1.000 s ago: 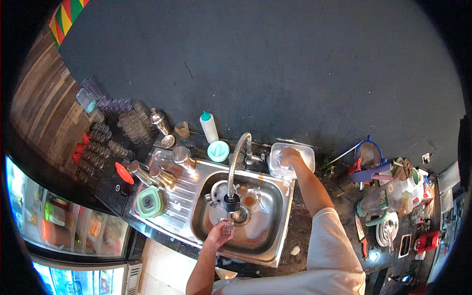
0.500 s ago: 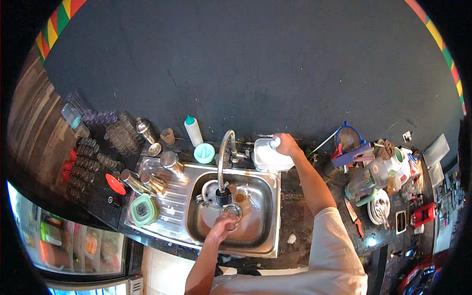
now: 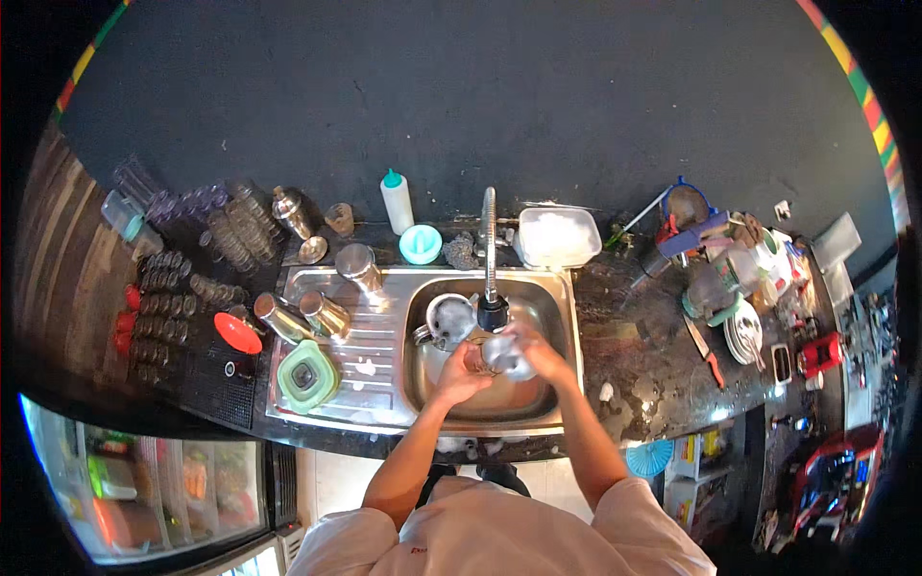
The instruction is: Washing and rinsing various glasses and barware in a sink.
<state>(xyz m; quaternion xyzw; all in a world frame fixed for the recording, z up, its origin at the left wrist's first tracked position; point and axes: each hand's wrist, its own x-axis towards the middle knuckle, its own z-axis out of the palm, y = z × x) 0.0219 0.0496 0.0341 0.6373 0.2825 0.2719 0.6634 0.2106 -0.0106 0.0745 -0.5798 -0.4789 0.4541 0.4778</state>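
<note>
Over the steel sink [image 3: 415, 384], my left hand [image 3: 463, 376] is closed around a small clear glass [image 3: 484, 357]. My right hand [image 3: 538, 353] grips a whitish, foamy sponge [image 3: 505, 357] and presses it to the glass, hiding much of it. Just above both hands hangs the black spray head of the flexible tap [image 3: 493, 313]. A metal mug [image 3: 451, 321] with suds in it stands in the basin's left part. Behind the sink, a white rectangular tub [image 3: 559, 238] holds foamy water.
Metal cups [image 3: 327, 315] and green lidded containers [image 3: 307, 376] occupy the drainboard. Rows of glasses [image 3: 165, 309] stand farther left. A squeeze bottle [image 3: 396, 204] and turquoise bowl [image 3: 421, 245] stand behind. On the right counter lie a red-handled knife [image 3: 706, 355] and stacked plates [image 3: 743, 332].
My right hand has come from the white tub to the sink, bringing the sponge against the glass. My left hand still holds the glass. The whole view has shifted.
</note>
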